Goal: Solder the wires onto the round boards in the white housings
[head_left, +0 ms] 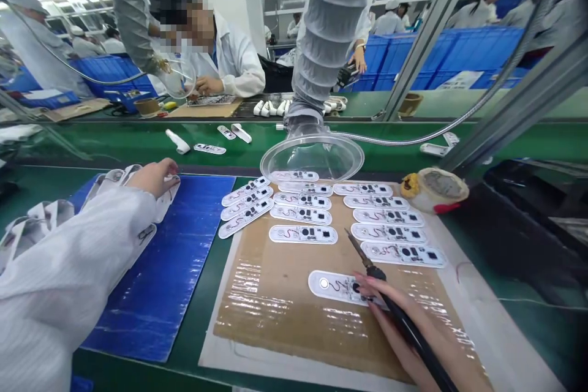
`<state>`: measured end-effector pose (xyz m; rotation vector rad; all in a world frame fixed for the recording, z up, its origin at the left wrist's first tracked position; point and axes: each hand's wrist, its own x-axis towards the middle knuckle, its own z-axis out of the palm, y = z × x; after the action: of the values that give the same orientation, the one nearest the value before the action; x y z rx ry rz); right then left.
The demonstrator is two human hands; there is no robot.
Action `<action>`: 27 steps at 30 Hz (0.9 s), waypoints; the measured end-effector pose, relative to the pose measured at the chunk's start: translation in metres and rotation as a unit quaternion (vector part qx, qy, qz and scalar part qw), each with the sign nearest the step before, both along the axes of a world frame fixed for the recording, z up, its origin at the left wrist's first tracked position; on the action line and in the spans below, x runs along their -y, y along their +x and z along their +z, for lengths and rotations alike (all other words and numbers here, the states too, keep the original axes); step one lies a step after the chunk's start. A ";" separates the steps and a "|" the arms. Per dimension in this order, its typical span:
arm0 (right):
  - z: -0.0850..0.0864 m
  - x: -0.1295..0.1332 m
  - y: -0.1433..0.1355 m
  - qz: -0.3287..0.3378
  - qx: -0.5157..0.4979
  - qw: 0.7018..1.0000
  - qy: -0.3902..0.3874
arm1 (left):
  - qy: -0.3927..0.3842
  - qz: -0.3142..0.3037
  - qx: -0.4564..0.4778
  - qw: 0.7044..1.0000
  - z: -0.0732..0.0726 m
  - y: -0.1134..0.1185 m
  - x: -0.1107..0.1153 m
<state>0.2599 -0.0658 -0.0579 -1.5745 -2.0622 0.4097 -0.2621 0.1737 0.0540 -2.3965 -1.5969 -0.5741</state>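
My right hand [390,312] is closed around a black soldering iron [407,327], its tip angled up and left over the brown board [257,294]. The fingertips of that hand touch a white oval piece [328,285] with a circuit and a red wire. Rows of similar pieces [303,234] lie farther back on the board. At the left, my left hand [154,177] rests on white curved parts [168,202] on the blue sheet [195,226]. Its fingers are curled at a white part; the grip itself is partly hidden.
A clear round extractor hood [312,158] hangs above the back of the board. A sponge holder [441,188] stands at the back right. Loose white pieces [210,149] lie on the green belt [138,141]. Across it, a person [229,61] works.
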 end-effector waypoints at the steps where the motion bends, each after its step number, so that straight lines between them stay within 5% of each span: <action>1: 0.004 -0.002 -0.004 -0.005 -0.008 1.000 0.008 | -0.001 -0.005 0.002 1.000 0.002 0.001 -0.001; 7: 0.020 0.001 -0.016 -0.043 -0.059 0.997 0.038 | 0.017 -0.031 0.026 0.999 0.034 0.013 -0.002; 11: 0.032 0.005 -0.045 -0.129 -0.232 0.963 0.037 | 0.082 -0.054 0.074 0.992 0.049 0.056 0.040; 13: 0.041 0.006 -0.070 -0.152 -0.349 0.925 0.001 | 0.108 -0.087 0.096 0.986 0.040 0.097 0.076; 16: 0.053 0.007 -0.105 -0.090 -0.435 0.896 -0.023 | 0.131 -0.133 0.132 0.973 0.012 0.165 0.133; 19: 0.058 0.009 -0.117 -0.059 -0.493 0.858 -0.128 | 0.080 -0.111 0.218 0.966 -0.015 0.209 0.171; 23: 0.060 0.015 -0.102 -0.087 -0.559 0.801 -0.196 | -0.080 -0.118 0.329 0.934 -0.026 0.216 0.179; 27: 0.058 0.022 -0.087 -0.059 -0.562 0.804 -0.185 | -0.112 -0.279 0.179 0.937 -0.019 0.205 0.165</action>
<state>0.1729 -0.0879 -0.0001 -1.1268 -0.9659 1.3644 -0.0569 0.0087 0.0346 -3.0826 -1.1133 -1.0277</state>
